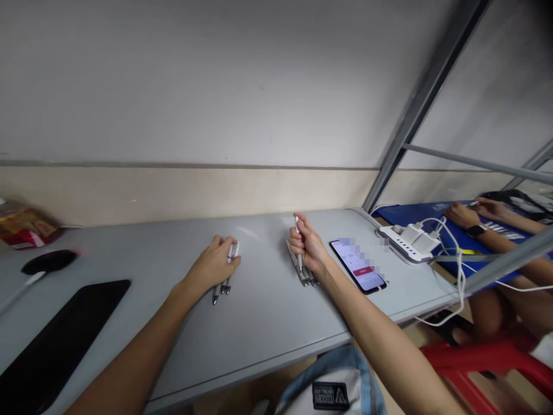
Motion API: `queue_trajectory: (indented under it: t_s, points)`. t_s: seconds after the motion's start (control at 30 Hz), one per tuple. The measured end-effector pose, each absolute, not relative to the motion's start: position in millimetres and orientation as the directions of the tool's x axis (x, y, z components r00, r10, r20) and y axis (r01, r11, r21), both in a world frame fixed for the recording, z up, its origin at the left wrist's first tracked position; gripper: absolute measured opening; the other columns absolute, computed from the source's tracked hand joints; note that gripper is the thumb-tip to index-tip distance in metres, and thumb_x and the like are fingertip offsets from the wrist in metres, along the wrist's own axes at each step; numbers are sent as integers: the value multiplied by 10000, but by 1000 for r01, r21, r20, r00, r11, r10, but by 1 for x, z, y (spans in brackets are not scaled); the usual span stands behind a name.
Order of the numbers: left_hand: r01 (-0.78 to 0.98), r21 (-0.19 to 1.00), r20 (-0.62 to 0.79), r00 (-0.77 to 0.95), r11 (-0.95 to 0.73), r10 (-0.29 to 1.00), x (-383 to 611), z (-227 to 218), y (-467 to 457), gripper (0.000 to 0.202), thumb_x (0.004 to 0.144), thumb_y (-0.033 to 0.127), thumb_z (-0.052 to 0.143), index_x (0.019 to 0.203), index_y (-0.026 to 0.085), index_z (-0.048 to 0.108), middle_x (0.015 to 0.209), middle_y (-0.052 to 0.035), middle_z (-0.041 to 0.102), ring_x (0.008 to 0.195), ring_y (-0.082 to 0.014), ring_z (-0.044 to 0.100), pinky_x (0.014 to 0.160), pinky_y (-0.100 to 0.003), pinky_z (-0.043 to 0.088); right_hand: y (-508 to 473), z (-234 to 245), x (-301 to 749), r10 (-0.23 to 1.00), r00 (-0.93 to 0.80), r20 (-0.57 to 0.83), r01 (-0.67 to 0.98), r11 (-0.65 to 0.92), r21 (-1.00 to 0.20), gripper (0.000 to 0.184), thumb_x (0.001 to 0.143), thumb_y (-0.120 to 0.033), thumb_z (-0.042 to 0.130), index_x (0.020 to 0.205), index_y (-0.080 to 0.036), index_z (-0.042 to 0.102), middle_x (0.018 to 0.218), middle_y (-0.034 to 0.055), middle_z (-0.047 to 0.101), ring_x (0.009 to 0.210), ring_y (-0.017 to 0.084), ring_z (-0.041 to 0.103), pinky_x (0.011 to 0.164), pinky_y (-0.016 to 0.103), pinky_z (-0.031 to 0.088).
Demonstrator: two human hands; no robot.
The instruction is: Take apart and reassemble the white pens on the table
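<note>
My right hand [306, 242] is closed in a fist around a white pen [296, 222], held nearly upright with the thumb near its top end. Under and beside that fist, several more white pens with grey tips [306, 280] lie side by side on the grey desk [259, 334]. To the left, my left hand [218, 259] curls its fingers and thumb over another small group of white pens [234, 251]. Their grey tips point toward me, below the hand. The palm hides how many pens are under it.
Right of the pens lies a lit smartphone [358, 265]; beyond it is a power strip [408, 242] with plugs and white cables. A black mat [64, 340], a dark oval object [49, 262] and a red-yellow packet [28, 225] are left. Another person's hands [464, 216] work at a blue surface.
</note>
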State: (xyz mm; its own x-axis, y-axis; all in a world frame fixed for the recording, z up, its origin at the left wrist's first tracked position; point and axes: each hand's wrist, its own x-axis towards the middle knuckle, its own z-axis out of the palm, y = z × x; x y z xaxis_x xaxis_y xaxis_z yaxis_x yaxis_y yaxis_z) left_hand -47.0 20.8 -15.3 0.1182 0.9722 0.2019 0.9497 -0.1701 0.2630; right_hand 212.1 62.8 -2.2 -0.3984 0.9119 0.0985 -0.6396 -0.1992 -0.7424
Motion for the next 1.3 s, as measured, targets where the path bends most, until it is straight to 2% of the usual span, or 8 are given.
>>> queue_trajectory:
  t_s: [0.3,0.4,0.53,0.63,0.73,0.87,1.03,1.3]
  points:
    - [966,214,193,103,-145,976,-44,-13,18,366,837,451,467,1140,250,511,1063,-73,494,930,-248,582,750,-366,474,60,-1,211,913,-396,97,-638,-198,-744,253,847,-336,607,1039,-297,446,581,-90,354,409,49,215,375,151,129]
    - [969,195,208,111,-152,972,-42,-13,18,378,836,480,467,1128,246,526,1046,-79,493,994,-269,543,780,-375,463,59,-1,209,898,-432,82,-576,-206,-791,269,849,-354,592,1081,-287,475,614,-69,429,435,57,295,391,155,204]
    - [975,150,243,126,-166,962,-40,-13,18,375,841,479,463,1101,224,548,1034,-90,502,1028,-282,495,846,-389,434,58,-5,205,892,-444,91,-423,-119,-898,329,823,-356,602,1126,-249,532,720,-18,544,601,108,499,566,234,420]
    - [978,132,258,126,-164,958,-39,-12,18,359,845,450,460,1098,213,555,1048,-101,515,1035,-287,473,863,-395,414,61,-9,204,921,-351,170,-128,133,-983,287,810,-334,597,1064,-200,611,826,21,593,746,148,545,716,296,434]
    - [981,113,267,125,-160,956,-37,-11,17,343,838,424,468,1085,206,563,1065,-110,524,1027,-296,462,840,-404,407,64,-14,204,921,-243,304,346,376,-860,249,805,-307,594,1008,-184,666,934,51,615,886,186,523,827,340,381]
    - [983,91,281,128,-159,951,-32,-9,14,338,834,416,464,1077,205,565,1093,-116,524,1029,-308,446,807,-418,397,66,-20,204,928,-250,277,733,368,-572,270,815,-343,597,1032,-219,699,1066,89,589,1044,262,446,877,422,299]
    - [984,92,298,120,-153,947,-27,-8,11,307,832,421,467,1017,203,577,1106,-123,524,1034,-318,433,813,-443,368,66,-23,207,928,-256,271,848,350,-398,275,804,-375,630,1027,-238,716,1135,116,540,1060,291,402,835,423,288]
    - [984,86,307,123,-156,944,-26,-6,10,287,844,448,450,907,194,569,1055,-116,532,1014,-310,437,790,-438,363,69,-18,217,935,-198,295,823,322,-468,298,808,-407,630,1052,-252,703,1134,100,546,1062,280,410,841,407,297]
